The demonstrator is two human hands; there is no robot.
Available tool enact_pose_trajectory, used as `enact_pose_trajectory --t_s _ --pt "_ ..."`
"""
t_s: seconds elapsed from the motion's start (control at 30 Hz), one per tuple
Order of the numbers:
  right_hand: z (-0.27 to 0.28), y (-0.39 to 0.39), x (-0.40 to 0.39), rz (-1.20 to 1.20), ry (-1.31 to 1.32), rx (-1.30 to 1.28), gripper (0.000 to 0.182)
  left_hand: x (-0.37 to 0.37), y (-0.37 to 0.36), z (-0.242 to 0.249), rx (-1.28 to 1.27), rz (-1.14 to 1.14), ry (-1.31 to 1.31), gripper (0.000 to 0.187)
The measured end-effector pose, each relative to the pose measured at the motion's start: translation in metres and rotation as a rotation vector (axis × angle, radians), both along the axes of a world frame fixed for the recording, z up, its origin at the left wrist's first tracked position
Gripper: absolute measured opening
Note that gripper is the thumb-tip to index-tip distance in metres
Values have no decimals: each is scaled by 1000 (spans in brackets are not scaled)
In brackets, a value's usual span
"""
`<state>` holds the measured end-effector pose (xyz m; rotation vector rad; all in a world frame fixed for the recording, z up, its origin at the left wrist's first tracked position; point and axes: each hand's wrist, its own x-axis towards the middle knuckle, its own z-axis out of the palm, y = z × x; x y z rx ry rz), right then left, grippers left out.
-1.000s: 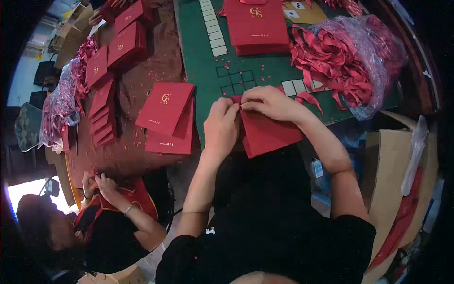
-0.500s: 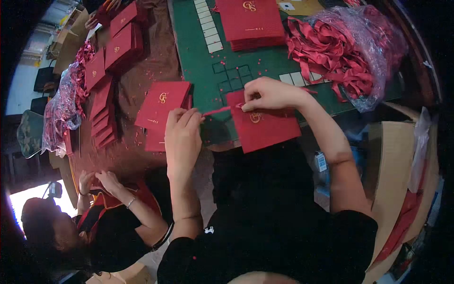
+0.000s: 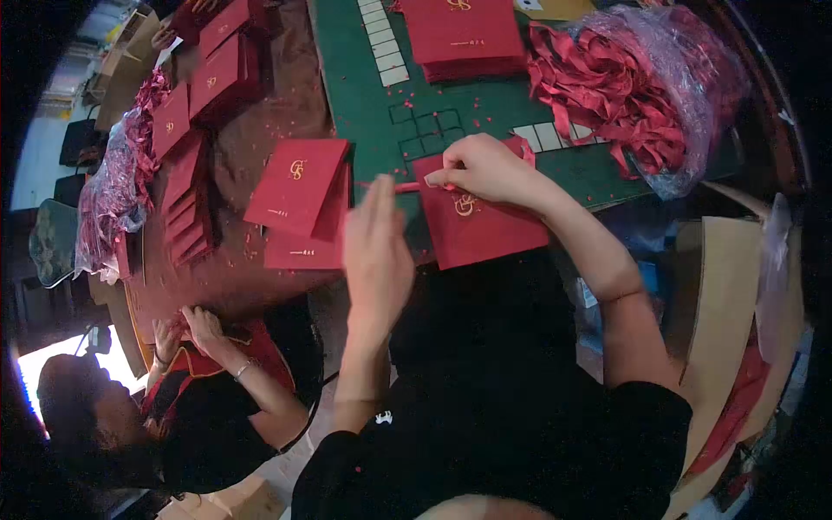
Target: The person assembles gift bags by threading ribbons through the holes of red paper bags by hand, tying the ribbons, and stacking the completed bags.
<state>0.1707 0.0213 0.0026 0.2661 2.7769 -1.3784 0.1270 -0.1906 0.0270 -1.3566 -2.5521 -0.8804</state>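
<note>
A flat red packet with a gold monogram (image 3: 494,238) lies in front of me at the near edge of the green mat. My right hand (image 3: 490,173) rests over its upper part, thumb and fingertips pinching a red ribbon (image 3: 407,186) at the packet's top left. From that pinch the ribbon runs left, passing by the fingers of my left hand (image 3: 377,251). That hand is smeared by motion, its fingers pointing up and away from me. To its left, more red packets (image 3: 295,182) with the same gold print overlap one another.
A tall stack of red packets (image 3: 468,43) stands on the green mat (image 3: 355,104). Right of it, loose red ribbons (image 3: 598,95) spill from a clear plastic bag (image 3: 711,78). Further packet piles (image 3: 225,82) stand at left. A co-worker's hands (image 3: 195,329) are at lower left; cardboard (image 3: 724,286) stands at right.
My left hand has moved right, toward the right hand, and its fingers now point more upward. The right hand still pinches at the packet's top edge, slightly further left.
</note>
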Motion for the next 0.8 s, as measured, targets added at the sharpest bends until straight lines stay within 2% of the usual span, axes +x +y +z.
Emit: enact_pose_trajectory --t_s 0.03,0.1,0.13,0.2,0.23,0.3,0.37,0.43,0.47,0.53,0.57,0.63,0.67,0.7,0.77,0.8 --pt "-1 0 -1 -25 68 51 46 13 9 -4 -62 -122 6 54" --pt "10 -1 4 -50 -66 -333 31 28 21 -30 -205 -104 10 64" --pt "20 0 11 -45 -111 -415 26 31 23 -35 -261 -62 76 65" --pt "45 9 30 -4 -185 -183 23 31 24 -35 -346 -1 162 66" --pt "56 11 45 -41 -143 -207 22 30 24 -34 -344 6 158 66" --pt "41 32 78 48 216 125 23 29 23 -34 -318 0 147 66" --pt "59 35 112 53 65 227 23 26 25 -34 -314 6 149 66" --pt "67 31 132 -97 -276 202 21 23 27 -33 -324 5 132 66" --pt "65 30 142 -37 -324 217 21 21 28 -33 -325 9 140 66" --pt "70 22 148 177 -408 -69 19 20 30 -34 -323 11 159 66" --pt "65 19 146 322 -353 -263 22 20 30 -34 -323 7 159 66" --pt "62 6 133 384 -222 -765 26 20 29 -34 -322 6 144 68" --pt "48 -3 126 403 -34 -1009 30 18 28 -35 -307 -11 118 71" --pt "16 -2 126 313 51 -1038 30 17 27 -37 -310 -16 120 71" --pt "3 -15 106 32 169 -1070 30 16 24 -40 -115 -26 35 67" --pt "-3 -21 96 -105 231 -1071 30 18 22 -36 -47 7 75 65"
